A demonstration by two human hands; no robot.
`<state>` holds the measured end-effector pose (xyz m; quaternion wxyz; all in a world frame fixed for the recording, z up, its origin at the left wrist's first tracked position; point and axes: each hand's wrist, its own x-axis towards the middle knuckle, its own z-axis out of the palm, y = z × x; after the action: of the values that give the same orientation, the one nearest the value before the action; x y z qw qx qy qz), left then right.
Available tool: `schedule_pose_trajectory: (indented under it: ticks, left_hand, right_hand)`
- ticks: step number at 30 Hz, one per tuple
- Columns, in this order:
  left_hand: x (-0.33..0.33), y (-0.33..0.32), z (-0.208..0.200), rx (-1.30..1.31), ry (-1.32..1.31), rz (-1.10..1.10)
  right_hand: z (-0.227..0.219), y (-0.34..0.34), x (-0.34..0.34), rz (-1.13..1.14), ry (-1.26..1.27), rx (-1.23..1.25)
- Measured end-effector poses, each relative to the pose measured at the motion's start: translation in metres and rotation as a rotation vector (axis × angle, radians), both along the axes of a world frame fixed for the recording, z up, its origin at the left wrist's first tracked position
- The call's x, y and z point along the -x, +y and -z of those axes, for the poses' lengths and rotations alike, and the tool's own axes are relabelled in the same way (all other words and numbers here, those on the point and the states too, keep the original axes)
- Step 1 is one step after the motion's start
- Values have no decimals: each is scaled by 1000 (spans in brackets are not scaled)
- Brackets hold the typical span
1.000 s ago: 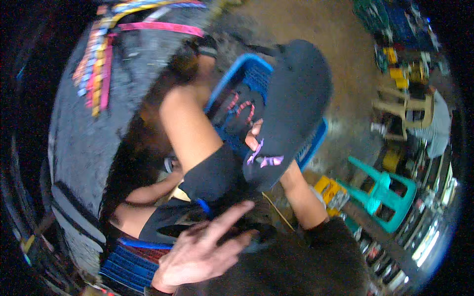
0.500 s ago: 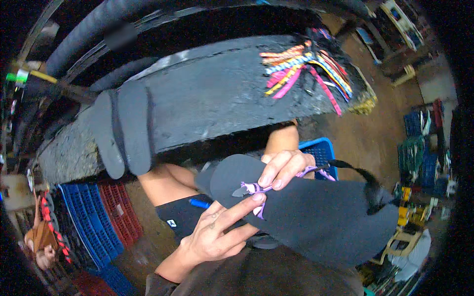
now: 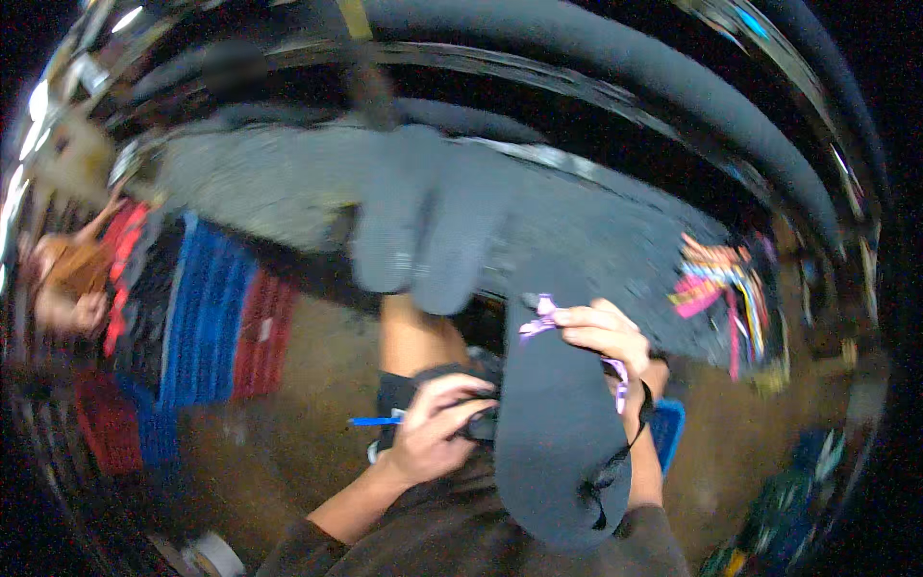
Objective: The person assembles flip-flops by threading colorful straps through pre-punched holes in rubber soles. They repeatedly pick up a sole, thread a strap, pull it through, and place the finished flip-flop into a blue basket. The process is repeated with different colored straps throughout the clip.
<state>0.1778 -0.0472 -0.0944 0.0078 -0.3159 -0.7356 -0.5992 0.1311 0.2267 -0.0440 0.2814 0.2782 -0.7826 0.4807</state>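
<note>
My right hand grips a dark grey sandal sole near its upper end, fingers at a purple patterned strap that comes up through it. A black strap hangs over the sole's lower part. To the left of the sole, my left hand has its fingers curled, beside something dark over my lap; what it grips is blurred. A thin blue stick-like thing juts out from behind that hand. Two more grey soles lie side by side on the bench, toes overhanging its near edge.
The dark, worn bench crosses ahead of me, with a bundle of colourful straps on its right end. Blue crates and a red crate stand left. Another person is at far left. A blue basket stands right.
My left hand has drawn away from the purple strap, down and left. The sole has turned from slanting sideways to nearly upright in view. The whole view has swung leftward.
</note>
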Motion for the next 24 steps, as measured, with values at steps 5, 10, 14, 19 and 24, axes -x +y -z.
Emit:
schedule_pose_trajectory:
  ticks: [5,10,14,19,24]
  left_hand:
    - [-14,1,9,-92,-241,120]
    - [-23,26,17,-234,24,232]
    - [-33,25,21,-218,-41,320]
    - [-37,16,22,-208,-18,431]
    - [-32,2,18,-249,12,501]
  right_hand:
    - [1,-47,63,5,190,-205]
    - [2,-103,111,-14,411,-206]
    - [-6,-146,140,-3,524,-265]
    - [-14,-227,170,-186,458,-381]
    - [-44,-346,198,-365,599,-408]
